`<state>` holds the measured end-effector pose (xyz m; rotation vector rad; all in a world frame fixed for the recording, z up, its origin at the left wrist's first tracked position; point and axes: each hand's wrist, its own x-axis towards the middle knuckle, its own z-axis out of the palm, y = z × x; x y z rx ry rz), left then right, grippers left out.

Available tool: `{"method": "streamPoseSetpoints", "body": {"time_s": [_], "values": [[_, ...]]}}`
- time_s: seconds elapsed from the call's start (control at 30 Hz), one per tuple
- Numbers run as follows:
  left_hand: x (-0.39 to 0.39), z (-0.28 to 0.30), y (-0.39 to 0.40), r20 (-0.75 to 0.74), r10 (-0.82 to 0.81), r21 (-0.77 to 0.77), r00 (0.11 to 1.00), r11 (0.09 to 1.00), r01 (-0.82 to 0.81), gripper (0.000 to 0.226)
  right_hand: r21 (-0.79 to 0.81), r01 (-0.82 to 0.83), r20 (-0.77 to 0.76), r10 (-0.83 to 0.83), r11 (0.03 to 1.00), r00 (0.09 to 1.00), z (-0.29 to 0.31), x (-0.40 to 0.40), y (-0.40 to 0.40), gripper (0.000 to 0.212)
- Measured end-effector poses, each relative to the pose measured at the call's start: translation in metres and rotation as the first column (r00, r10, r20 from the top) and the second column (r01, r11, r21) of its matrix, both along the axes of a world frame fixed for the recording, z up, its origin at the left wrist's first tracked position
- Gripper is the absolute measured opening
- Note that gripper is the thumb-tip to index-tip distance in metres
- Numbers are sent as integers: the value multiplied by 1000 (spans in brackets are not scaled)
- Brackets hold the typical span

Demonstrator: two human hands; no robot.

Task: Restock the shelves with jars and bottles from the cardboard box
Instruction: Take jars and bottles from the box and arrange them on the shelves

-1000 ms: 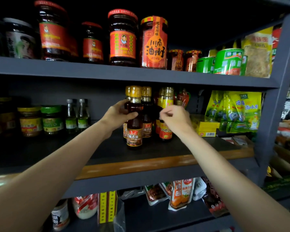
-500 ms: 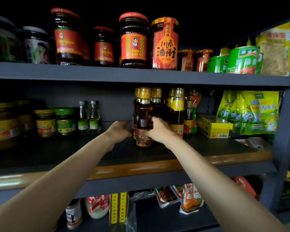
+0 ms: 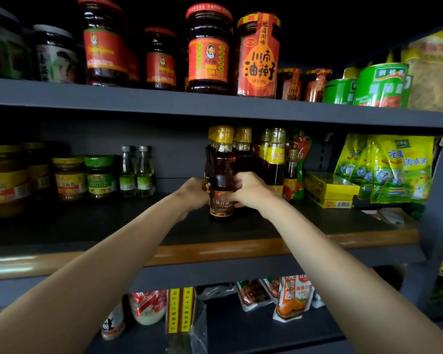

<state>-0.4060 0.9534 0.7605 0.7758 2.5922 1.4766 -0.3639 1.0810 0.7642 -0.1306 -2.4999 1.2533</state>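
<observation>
A dark sesame oil bottle (image 3: 221, 172) with a gold cap stands upright at the front of a cluster of similar bottles (image 3: 243, 154) on the middle shelf (image 3: 279, 249). My left hand (image 3: 193, 192) grips its lower left side. My right hand (image 3: 247, 189) wraps its lower right side, fingers over the label. Both forearms reach up from below. The cardboard box is out of view.
The top shelf (image 3: 164, 104) holds chili sauce jars (image 3: 209, 49) and green cans (image 3: 379, 85). Left on the middle shelf stand small jars (image 3: 100, 176) and two clear bottles (image 3: 136, 171). Yellow boxes (image 3: 327, 189) and yellow-green packets (image 3: 394, 167) sit at the right. Pouches (image 3: 293, 297) lie on the lower shelf.
Both hands have closed in around the lower part of the front sesame oil bottle. The view has drifted left, so the shelf contents sit further right.
</observation>
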Motion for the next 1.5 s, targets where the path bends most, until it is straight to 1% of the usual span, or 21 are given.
{"method": "streamPoseSetpoints", "body": {"time_s": [0.2, 0.27, 0.33, 0.4, 0.53, 0.7, 0.8, 0.9, 0.97, 1.03, 1.07, 1.1, 1.13, 1.17, 1.2, 1.23, 1.27, 1.33, 1.4, 1.43, 1.5], "values": [[-10, -2, -1, -55, 74, 29, 996, 997, -73, 38, -29, 24, 21, -24, 999, 1000, -3, -2, 3, 51], [-13, -2, -6, -106, 120, 39, 987, 992, -116, 43, 41, 152, -142, -145, 987, 979, -1, 6, 1, 42], [-15, -2, -15, -194, 195, 76, 961, 980, -184, 45, 38, 285, -411, -245, 958, 878, -1, 16, -10, 22], [-10, 0, -29, -281, 258, 144, 925, 964, -225, 42, -13, 217, -547, -188, 976, 816, -4, 24, -39, 15], [23, 8, -84, -464, 322, 232, 826, 943, -237, 34, 46, -6, -600, 33, 999, 800, -8, 23, -117, 17], [55, -3, -205, -476, 559, 470, 679, 814, -341, 33, -47, -279, -605, 195, 959, 772, -10, 16, -245, 18], [73, -15, -306, -447, 672, 540, 590, 729, -422, 33, -35, -454, -554, 361, 890, 750, -23, 19, -347, 18], [103, -44, -431, -403, 793, 567, 457, 608, -556, 29, -38, -622, -526, 514, 782, 678, -47, 39, -464, 13], [130, -80, -522, -334, 868, 542, 366, 495, -679, 24, -55, -738, -502, 620, 673, 603, -71, 59, -548, 9], [161, -126, -610, -187, 944, 510, 272, 330, -794, 24, -66, -842, -409, 755, 536, 513, -101, 81, -636, 8], [178, -150, -652, -93, 970, 448, 227, 244, -860, 22, -44, -877, -312, 827, 479, 468, -120, 91, -680, 9], [196, -175, -693, -7, 983, 324, 184, 177, -929, 19, -15, -908, -183, 891, 419, 415, -138, 101, -723, 11], [213, -197, -732, 85, 983, 155, 161, 146, -977, 20, -12, -936, -42, 935, 351, 351, -153, 114, -764, 13], [232, -217, -766, 182, 969, 0, 165, 168, -986, 25, -44, -957, 91, 955, 288, 283, -168, 126, -802, 13], [252, -231, -795, 278, 944, -83, 179, 210, -974, 32, -94, -967, 194, 957, 238, 217, -181, 138, -836, 15], [272, -244, -821, 356, 918, -102, 174, 224, -969, 40, -143, -970, 264, 952, 197, 154, -192, 150, -868, 17], [291, -254, -843, 407, 903, -89, 138, 190, -978, 46, -183, -969, 307, 946, 168, 106, -201, 161, -897, 19], [324, -272, -886, 440, 898, -52, 13, 40, -998, 43, -210, -972, 365, 931, 107, 24, -215, 177, -949, 15], [352, -296, -924, 467, 875, -47, -130, -122, -991, 27, -217, -976, 432, 898, 18, -79, -230, 190, -997, 7], [366, -310, -940, 481, 856, -68, -192, -182, -981, 20, -219, -975, 465, 875, -36, -137, -240, 196, -1021, 9], [389, -335, -964, 495, 822, -151, -283, -240, -959, 14, -270, -956, 521, 818, -113, -243, -260, 203, -1065, 15]]}}
